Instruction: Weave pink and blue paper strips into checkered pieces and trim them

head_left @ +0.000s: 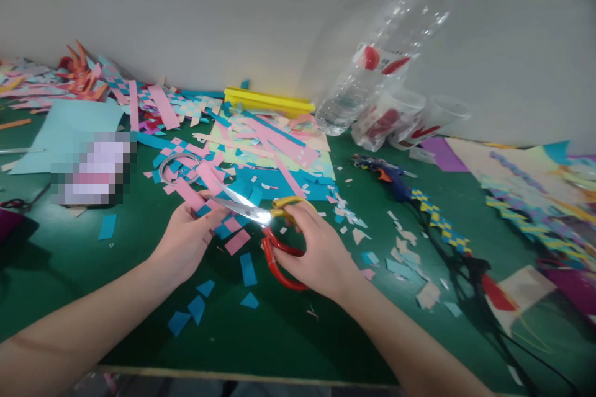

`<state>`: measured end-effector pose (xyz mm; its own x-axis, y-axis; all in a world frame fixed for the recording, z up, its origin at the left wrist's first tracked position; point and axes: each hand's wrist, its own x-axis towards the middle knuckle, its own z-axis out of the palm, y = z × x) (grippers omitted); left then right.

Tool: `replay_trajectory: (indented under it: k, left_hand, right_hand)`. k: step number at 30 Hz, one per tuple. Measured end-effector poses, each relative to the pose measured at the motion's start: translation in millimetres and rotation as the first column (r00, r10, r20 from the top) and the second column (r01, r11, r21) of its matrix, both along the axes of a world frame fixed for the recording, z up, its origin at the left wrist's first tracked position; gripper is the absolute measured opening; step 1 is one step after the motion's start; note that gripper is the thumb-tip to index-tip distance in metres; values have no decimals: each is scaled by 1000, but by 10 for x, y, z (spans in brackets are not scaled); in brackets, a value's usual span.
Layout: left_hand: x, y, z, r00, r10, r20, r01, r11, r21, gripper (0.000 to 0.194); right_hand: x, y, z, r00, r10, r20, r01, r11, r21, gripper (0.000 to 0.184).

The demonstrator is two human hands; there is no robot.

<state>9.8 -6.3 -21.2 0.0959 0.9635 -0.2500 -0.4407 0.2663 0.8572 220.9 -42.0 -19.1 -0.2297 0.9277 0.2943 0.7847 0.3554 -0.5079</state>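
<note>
My right hand [321, 254] is closed around the red and yellow handles of a pair of scissors [249, 211], whose blades point left and stand apart. The blades reach a pink paper strip [210, 178] just above my left fingertips. My left hand [181, 248] pinches the pink paper strip, part of a pink and blue piece; its fingers hide the gripped end. A clear roll of tape [164, 169] lies just beyond my left hand. Below the blades are cut pieces, among them a pink scrap [237, 241] and a blue scrap [248, 270].
Behind lie a paper pile [279, 142], a yellow bar [270, 101] and a leaning plastic bottle [347, 99] beside plastic cups [437, 115]. A blurred phone-like object [100, 164] lies left. A dark blue tool [395, 183] with a black cable lies right. The table's front edge [233, 375] is near me.
</note>
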Motion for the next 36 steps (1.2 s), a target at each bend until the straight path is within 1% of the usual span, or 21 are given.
replay_trajectory:
  k: [3, 6, 10, 12, 16, 19, 20, 22, 25, 27, 29, 32, 36]
  left_hand:
    - [1, 4, 1, 1000, -18, -7, 18, 1000, 15, 27]
    - [0, 5, 5, 1000, -27, -11, 27, 999, 22, 28]
    - [-8, 14, 9, 1000, -19, -10, 19, 1000, 2, 29]
    - [-11, 23, 15, 1000, 7, -10, -7, 1000, -20, 29]
    - [-13, 36, 25, 996, 84, -18, -85, 994, -68, 37]
    - [-15, 36, 32, 997, 80, -8, -80, 996, -50, 37]
    - [-15, 35, 37, 997, 80, -4, -81, 996, -42, 35]
    - [-13, 34, 49, 996, 87, 7, -87, 995, -38, 31]
    - [-12, 40, 55, 995, 101, 7, -100, 993, -58, 25]
    - [-14, 47, 42, 995, 103, -8, -104, 993, -58, 25]
    - [-19, 51, 21, 995, 100, -13, -100, 994, -45, 26]
    - [-23, 49, 0, 997, 71, 20, -70, 997, -30, 27]
    - [-20, 42, 4, 1000, 16, 24, -15, 999, -36, 23]
  right_hand:
    - [4, 7, -12, 1000, 14, -17, -14, 1000, -9, 39]
    - [9, 15, -11, 999, 24, -47, -26, 999, -45, 39]
    - [19, 20, 3, 989, 8, -145, -23, 994, -104, 35]
    - [26, 27, 6, 978, -19, -206, -7, 992, -125, 34]
    - [48, 59, 4, 932, -89, -350, 37, 988, -152, 34]
    - [76, 84, 21, 911, -118, -395, 71, 989, -130, 33]
    - [87, 88, 32, 917, -120, -381, 85, 991, -107, 32]
    - [106, 87, 55, 947, -112, -301, 103, 994, -45, 35]
    - [116, 68, 73, 989, -88, -120, 93, 995, 36, 50]
    - [104, 52, 64, 996, -83, -22, 85, 992, 97, 57]
    - [82, 39, 43, 995, -87, 58, 77, 985, 156, 58]
    - [47, 27, 11, 986, -70, 154, 44, 986, 160, 58]
    - [30, 20, -12, 980, -46, 192, 21, 992, 128, 58]
